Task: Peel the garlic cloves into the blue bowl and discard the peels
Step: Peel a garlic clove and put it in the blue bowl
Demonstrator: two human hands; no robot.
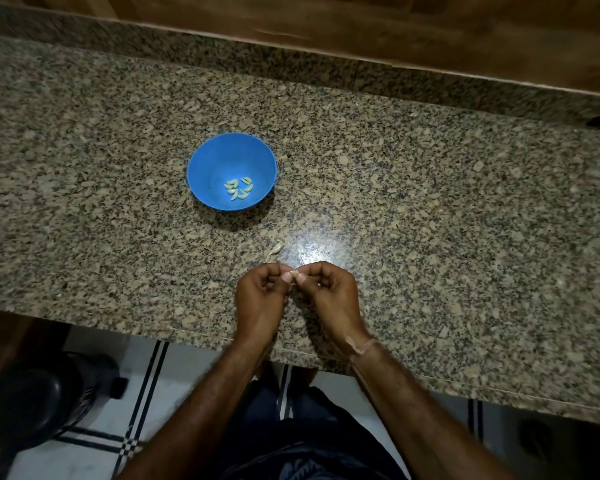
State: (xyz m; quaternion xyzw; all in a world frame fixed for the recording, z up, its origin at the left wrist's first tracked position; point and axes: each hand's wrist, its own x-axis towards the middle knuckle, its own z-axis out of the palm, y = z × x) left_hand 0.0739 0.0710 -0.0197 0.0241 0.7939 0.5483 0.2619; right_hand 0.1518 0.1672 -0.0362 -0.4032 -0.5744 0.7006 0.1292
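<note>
A blue bowl (205, 161) stands on the granite counter (430, 220) and holds several peeled garlic cloves (238, 189) at its bottom. Near the counter's front edge my left hand (262, 292) and my right hand (328, 289) meet fingertip to fingertip. Together they pinch one small garlic clove (294, 273) between thumbs and forefingers; most of it is hidden by the fingers. A pale scrap of garlic peel (275, 250) lies on the counter just beyond my hands, between them and the bowl.
A wooden wall panel (361, 26) runs along the back of the counter. Below the front edge I see a tiled floor and a dark round object (32, 403) at the lower left.
</note>
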